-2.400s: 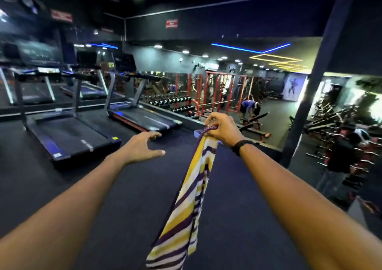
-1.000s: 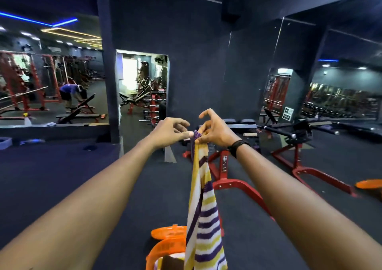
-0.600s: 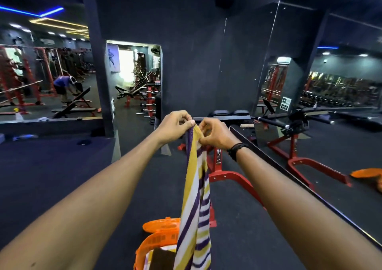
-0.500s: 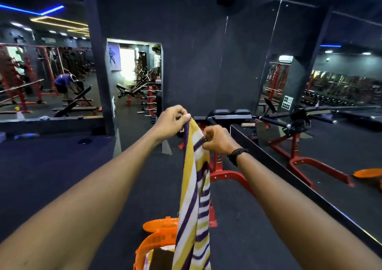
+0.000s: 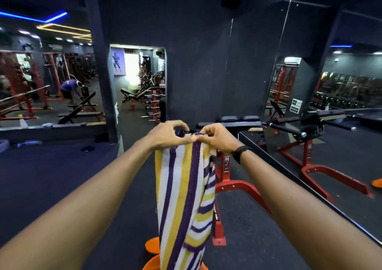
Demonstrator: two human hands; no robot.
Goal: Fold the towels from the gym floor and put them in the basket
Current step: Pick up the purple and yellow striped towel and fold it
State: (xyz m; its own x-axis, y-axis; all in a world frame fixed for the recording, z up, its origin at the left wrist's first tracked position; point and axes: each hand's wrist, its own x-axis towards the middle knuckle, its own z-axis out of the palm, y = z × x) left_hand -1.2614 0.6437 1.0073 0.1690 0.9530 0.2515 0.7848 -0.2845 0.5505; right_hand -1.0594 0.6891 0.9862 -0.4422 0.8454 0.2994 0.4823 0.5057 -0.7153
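Head view: two hands, one towel, one orange basket. Left hand (image 5: 168, 135) and right hand (image 5: 215, 136) each pinch the towel's (image 5: 184, 197) top edge, thumbs nearly touching. Striped yellow, white and purple, it hangs over the basket (image 5: 152, 264); open dark floor (image 5: 51, 176) lies left, a red machine frame (image 5: 233, 187) right.

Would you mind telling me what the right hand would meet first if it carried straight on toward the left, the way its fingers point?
The right hand would meet the left hand almost at once; both pinch the striped towel, fingertips nearly touching.
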